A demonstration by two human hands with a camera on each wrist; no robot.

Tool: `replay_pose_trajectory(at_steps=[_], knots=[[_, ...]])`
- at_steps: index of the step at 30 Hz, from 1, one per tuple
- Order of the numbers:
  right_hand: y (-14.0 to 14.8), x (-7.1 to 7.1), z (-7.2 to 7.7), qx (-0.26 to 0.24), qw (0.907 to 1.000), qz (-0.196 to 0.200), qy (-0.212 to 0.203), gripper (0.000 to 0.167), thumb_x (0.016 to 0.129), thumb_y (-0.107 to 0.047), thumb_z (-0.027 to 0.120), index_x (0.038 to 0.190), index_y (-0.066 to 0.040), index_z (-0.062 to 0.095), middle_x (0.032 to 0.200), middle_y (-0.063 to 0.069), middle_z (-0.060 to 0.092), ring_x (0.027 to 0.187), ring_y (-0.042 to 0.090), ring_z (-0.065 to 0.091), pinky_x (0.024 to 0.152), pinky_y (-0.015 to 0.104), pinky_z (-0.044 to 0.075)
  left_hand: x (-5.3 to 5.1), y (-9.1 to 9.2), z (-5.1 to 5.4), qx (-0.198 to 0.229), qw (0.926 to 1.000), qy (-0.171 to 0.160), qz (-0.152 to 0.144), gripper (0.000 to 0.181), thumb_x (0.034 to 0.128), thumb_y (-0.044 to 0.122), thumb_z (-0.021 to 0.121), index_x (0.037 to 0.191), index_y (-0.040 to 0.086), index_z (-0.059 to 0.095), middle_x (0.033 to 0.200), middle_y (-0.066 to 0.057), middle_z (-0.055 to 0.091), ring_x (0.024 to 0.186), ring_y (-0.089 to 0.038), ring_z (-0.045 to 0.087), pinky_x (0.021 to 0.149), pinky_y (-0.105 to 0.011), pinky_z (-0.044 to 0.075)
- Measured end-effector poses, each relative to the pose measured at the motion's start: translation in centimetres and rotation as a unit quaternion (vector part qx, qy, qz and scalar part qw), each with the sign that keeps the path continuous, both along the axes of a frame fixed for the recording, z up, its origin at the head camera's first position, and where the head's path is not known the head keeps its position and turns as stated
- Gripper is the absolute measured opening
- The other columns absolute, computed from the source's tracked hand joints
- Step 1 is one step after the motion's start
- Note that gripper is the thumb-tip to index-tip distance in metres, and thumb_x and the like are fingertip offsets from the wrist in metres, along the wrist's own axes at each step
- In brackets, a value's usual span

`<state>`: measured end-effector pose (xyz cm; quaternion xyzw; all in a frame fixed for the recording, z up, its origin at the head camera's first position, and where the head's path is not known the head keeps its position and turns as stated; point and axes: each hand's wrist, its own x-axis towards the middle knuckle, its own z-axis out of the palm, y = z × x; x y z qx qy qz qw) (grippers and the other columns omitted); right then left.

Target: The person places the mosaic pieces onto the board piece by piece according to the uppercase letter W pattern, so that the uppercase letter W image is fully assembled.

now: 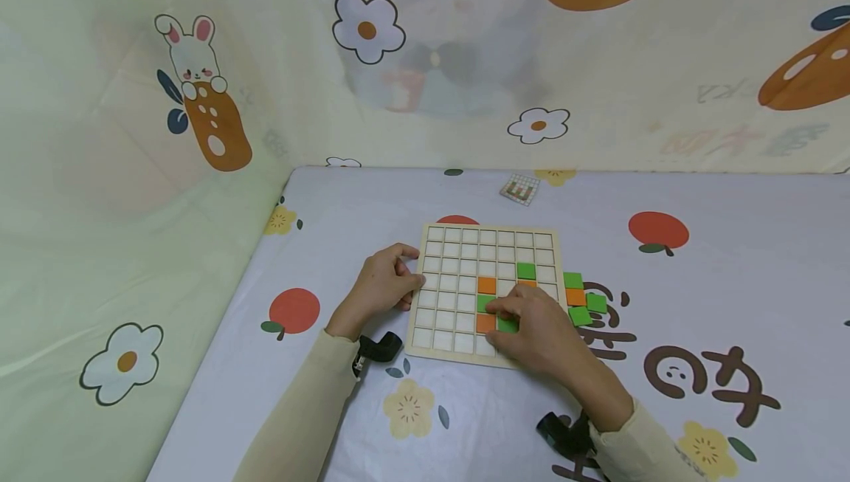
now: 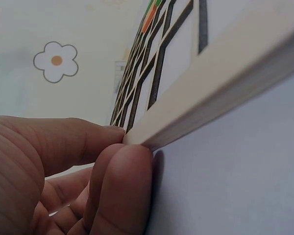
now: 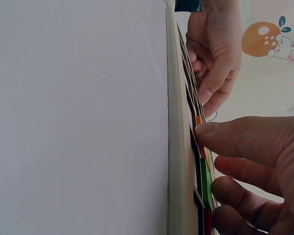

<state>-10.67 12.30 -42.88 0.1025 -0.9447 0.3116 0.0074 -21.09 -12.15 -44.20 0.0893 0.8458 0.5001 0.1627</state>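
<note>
A wooden grid board (image 1: 445, 354) lies on the table, with several orange and green square tiles in its cells. My left hand (image 1: 384, 281) grips the board's left edge between thumb and fingers, as the left wrist view shows up close. Over the board's lower right part is my right hand (image 1: 541, 331), its fingers bent and thumb apart from the index finger. The thumb tip touches an orange tile (image 1: 485, 323); the index fingertip is by a green tile (image 1: 485, 303) just above. Another green tile (image 1: 508, 325) is partly hidden under this hand.
Just right of the board lie loose green tiles (image 1: 596, 303) and an orange tile (image 1: 575, 297). A small patterned card (image 1: 520, 190) rests behind the board. The printed tablecloth (image 1: 372, 209) meets a printed curtain (image 1: 425, 135) at the back and left.
</note>
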Motion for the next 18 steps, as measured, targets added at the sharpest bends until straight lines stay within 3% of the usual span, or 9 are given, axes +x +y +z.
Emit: replay_pose_trajectory(at_steps=[12, 18], knots=[[0.5, 0.6, 0.4, -0.006, 0.9996, -0.002, 0.026, 0.037, 0.073, -0.017, 0.085, 0.108, -0.010, 0.077, 0.087, -0.002, 0.058, 0.082, 0.017, 0.050, 0.070, 0.034, 0.044, 0.0, 0.0, 0.1, 0.000, 1.0000, 0.001, 0.000, 0.043, 0.0886, 0.007, 0.071, 0.129, 0.005, 0.057, 0.076, -0.010, 0.059, 0.051, -0.018, 0.062, 0.050, -0.033, 0.058], [1.4, 1.0, 0.7, -0.012, 0.9995, -0.009, 0.029, 0.048, 0.074, -0.017, 0.086, 0.119, -0.009, 0.072, 0.114, 0.010, 0.063, 0.107, 0.030, 0.055, 0.087, 0.049, 0.051, 0.1, 0.0, 0.2, -0.001, 1.0000, 0.005, -0.001, 0.043, 0.0885, 0.007, 0.071, 0.129, 0.005, 0.058, 0.076, -0.010, 0.059, 0.051, -0.018, 0.062, 0.049, -0.033, 0.058]])
